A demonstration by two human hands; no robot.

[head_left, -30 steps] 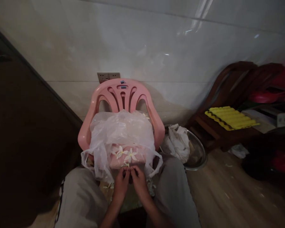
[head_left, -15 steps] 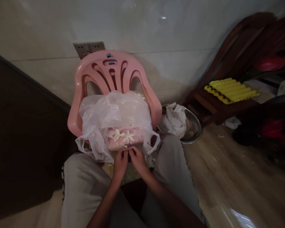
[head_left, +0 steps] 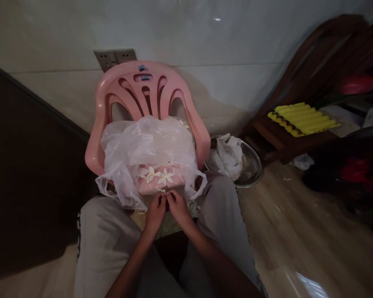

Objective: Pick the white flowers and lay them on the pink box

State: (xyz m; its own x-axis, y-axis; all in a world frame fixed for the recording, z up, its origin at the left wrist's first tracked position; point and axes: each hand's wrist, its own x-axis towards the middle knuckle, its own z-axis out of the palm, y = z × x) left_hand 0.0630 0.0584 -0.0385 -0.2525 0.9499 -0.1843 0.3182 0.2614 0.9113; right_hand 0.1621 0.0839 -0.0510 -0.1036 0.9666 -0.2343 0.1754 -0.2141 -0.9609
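My left hand and my right hand meet at the fingertips, both pinched closed, just in front of the pink chair seat. A small pale-yellow flower piece pokes out at the fingertips; the fingers hide the rest of it. Just beyond them, two white star-shaped flowers, one at the left and one at the right, lie on the seat. Behind these a translucent white plastic bag is spread over the chair, its handles hanging at both sides.
The pink plastic chair stands against a tiled wall with a socket plate. Below my hands, between my knees, lie pale scraps. To the right, a metal basin holds a crumpled white bag; a wooden chair carries a yellow ridged tray.
The view has shifted slightly. My hands stay together at the seat's front edge, and more of the pale-yellow piece shows above the fingertips.
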